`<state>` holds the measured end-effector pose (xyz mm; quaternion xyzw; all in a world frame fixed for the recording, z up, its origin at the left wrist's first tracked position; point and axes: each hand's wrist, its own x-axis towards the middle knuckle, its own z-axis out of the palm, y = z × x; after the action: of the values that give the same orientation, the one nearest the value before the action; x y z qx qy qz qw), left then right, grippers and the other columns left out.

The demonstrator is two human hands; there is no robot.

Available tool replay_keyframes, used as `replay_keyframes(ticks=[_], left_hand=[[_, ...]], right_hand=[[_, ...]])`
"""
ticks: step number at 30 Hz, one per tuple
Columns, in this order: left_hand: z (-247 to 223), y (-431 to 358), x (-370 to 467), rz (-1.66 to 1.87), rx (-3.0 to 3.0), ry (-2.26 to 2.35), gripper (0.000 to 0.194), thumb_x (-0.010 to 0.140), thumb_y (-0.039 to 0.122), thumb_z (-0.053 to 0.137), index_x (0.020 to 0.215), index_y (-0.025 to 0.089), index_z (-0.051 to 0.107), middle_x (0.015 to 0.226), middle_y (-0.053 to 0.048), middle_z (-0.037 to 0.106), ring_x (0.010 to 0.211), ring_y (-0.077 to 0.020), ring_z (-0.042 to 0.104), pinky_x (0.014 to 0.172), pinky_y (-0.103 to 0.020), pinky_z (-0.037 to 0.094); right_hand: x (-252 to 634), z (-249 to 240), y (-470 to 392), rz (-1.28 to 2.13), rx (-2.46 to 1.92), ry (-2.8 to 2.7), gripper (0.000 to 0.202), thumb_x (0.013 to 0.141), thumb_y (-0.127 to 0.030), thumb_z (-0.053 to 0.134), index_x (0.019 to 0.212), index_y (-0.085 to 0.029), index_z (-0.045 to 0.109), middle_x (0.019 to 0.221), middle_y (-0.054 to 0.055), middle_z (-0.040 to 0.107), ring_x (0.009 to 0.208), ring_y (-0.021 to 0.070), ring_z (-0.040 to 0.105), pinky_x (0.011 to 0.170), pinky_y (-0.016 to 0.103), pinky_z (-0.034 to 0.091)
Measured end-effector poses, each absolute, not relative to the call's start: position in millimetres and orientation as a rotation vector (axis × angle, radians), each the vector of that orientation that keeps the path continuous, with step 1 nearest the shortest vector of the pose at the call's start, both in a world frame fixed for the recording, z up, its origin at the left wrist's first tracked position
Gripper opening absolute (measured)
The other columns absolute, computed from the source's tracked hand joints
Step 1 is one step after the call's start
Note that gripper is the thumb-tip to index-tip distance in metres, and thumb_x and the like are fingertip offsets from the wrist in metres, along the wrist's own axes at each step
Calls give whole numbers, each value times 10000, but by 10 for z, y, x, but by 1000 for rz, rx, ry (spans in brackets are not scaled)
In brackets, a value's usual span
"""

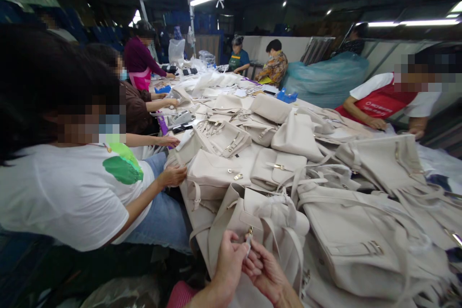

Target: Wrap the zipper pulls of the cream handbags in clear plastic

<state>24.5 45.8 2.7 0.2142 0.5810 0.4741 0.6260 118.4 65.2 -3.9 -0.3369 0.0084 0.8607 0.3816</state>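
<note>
Close in front of me at the table's near edge stands a beige handbag [236,217], with a gold clasp [250,231] on its front. My left hand [230,256] pinches a short pale strap [248,244] just below the clasp. From the other side, my right hand [260,263] closes its fingers around the same strap, its fingertips touching those of the left. The strap's lower end is hidden by my fingers. Pale wrapping [276,207] lies bunched on the bag beside its handles.
Many beige bags cover the table, among them a flap bag [216,173] and a large one [353,236] to my right. A co-worker in a white shirt [72,192] sits close at left. Another in a red apron [378,103] stands at right. Blue tape dispensers [287,96] stand farther back.
</note>
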Motion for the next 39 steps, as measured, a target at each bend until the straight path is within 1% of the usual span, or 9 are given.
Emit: replay_keyframes(ticks=[6,15,22,26,29,31,33,36,39], left_hand=[[44,487,198,1111,537,1322,488,667,497,638,910,231,309,559,40,613,391,-142,572,367,-205,399],[122,477,156,1140,737,1302,354,734,498,599,842,201,440,529,24,612,393,-118,560,353,-170,369],[111,491,157,1106,796,1316,330,761,483,551,826,160,555,560,5,615,404,-105,560,371,-171,366],[101,512,140,1091,777,1341,312,769,446,521,831,146,579,531,12,582,396,-104,537,374,-177,348],[106,504,118,1082,806,1389,262,764,398,532,818,150,596,535,28,552,395,-80,474,388,-179,341],[111,491,108,1068,861,1438,221,777,361,519,802,159,604,540,32,541,405,-76,456,397,-178,336],[115,478,105,1049,934,1473,202,798,324,489,795,164,611,562,25,548,417,-77,452,398,-178,330],[119,464,108,1028,996,1476,198,816,294,453,785,168,603,595,18,558,425,-73,447,390,-173,315],[115,464,107,1025,946,1460,146,803,288,453,781,178,547,597,29,557,404,-64,441,376,-164,296]], right_hand=[[1117,-64,651,2172,-778,25,326,547,-250,862,648,-183,558,425,-155,210,364,14,170,372,148,215],[1141,-42,643,2172,-800,-10,310,551,-239,861,688,-173,592,431,-139,336,359,7,282,388,140,253],[1125,-53,657,2082,-954,-108,323,532,-304,861,702,-160,628,478,-90,514,398,43,446,415,176,354],[1148,-45,644,2058,-955,-117,300,543,-337,849,642,-166,623,471,-83,518,431,62,496,474,198,430],[1196,16,608,2030,-1065,-152,399,550,-490,816,707,-158,661,601,-11,637,538,102,584,490,197,441],[1219,93,584,1982,-1199,-259,519,622,-635,708,812,-152,687,696,32,676,552,96,577,435,165,373],[1224,177,569,1893,-1334,-425,559,664,-687,639,847,-162,693,714,27,667,523,69,523,408,142,310],[1216,236,562,1752,-1473,-663,479,602,-615,741,782,-174,687,695,5,647,543,63,491,429,135,322],[1225,182,556,1738,-1462,-703,437,556,-560,794,700,-166,673,634,-8,621,542,62,485,452,139,355]])
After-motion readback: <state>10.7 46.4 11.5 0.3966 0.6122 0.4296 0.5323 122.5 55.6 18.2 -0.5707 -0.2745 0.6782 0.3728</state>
